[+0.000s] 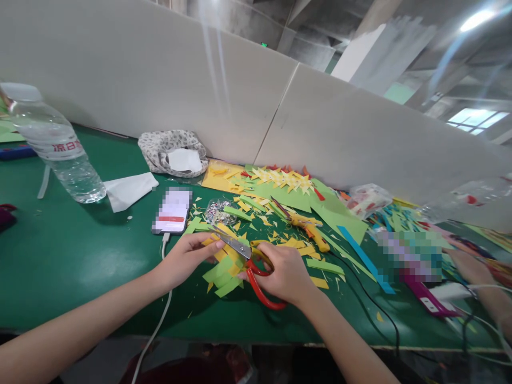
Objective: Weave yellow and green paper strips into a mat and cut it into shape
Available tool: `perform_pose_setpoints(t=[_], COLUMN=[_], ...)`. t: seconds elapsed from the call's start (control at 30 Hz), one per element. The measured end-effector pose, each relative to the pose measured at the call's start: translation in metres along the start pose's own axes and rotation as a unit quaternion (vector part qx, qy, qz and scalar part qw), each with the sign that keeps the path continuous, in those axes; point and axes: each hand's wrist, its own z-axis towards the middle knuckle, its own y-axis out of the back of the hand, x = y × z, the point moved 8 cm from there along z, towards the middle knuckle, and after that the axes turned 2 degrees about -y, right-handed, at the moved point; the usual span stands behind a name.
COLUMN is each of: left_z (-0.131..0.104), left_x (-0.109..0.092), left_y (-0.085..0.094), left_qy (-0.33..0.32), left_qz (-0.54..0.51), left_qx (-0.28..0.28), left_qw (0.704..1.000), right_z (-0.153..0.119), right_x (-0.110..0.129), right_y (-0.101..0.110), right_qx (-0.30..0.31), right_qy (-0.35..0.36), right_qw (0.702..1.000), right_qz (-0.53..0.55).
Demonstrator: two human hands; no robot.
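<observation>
My right hand [286, 272] grips a pair of scissors [260, 277] with red and yellow handles. Their blades point left, toward the fingertips of my left hand [192, 252]. That hand is closed in a pinch on a woven paper piece [224, 269] made of green and yellow strips. The blades lie over its yellow part; whether they are cutting is hard to make out. Cut yellow and green scraps [280, 242] surround the work. Just beyond lies a yellow glue gun [316, 234], and a clear bag of small beads [220, 212] is near the blades.
A phone [174, 208] with a white cable lies left of the work. Farther left stands a water bottle [70, 152]. Behind are a spotted cloth pouch [174, 152] and a finished-looking woven paper piece [284, 178]. Another person's arm [476, 272] shows at right, near a purple power strip [432, 298].
</observation>
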Motion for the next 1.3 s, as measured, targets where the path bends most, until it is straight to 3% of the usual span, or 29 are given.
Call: perform_pose_setpoints(t=[0.4,0.67,0.73,0.83,0.9,1.0,1.17,1.3], left_z=[0.001,0.0,0.0,0.001,0.002,0.002,0.001,0.001], left_x=[0.008,0.01,0.013,0.021,0.025,0.029,0.022,0.015], left_y=[-0.002,-0.005,0.0,0.012,0.021,0.029,0.03,0.026], left_qy=[-0.01,0.005,0.028,0.083,0.107,0.12,0.098,0.072], left_qz=[0.063,0.04,0.031,-0.007,-0.033,-0.053,-0.015,0.005], left_qx=[0.008,0.014,-0.009,-0.068,-0.104,-0.137,-0.127,-0.111], left_qw=[0.998,0.999,0.999,0.994,0.988,0.982,0.987,0.991], right_z=[0.0,0.0,0.001,0.002,0.001,0.0,-0.002,0.002], right_x=[0.001,-0.001,-0.011,-0.04,-0.063,-0.09,-0.105,-0.08], right_y=[-0.003,-0.001,0.003,0.009,0.009,0.004,-0.002,0.012], right_qx=[0.033,-0.009,-0.032,-0.048,-0.027,0.028,0.071,-0.044], right_qy=[-0.032,-0.033,-0.073,-0.19,-0.265,-0.316,-0.298,-0.242], right_qw=[0.999,0.999,0.997,0.979,0.958,0.937,0.945,0.969], right_qz=[-0.011,-0.013,-0.01,-0.05,-0.102,-0.144,-0.118,-0.016])
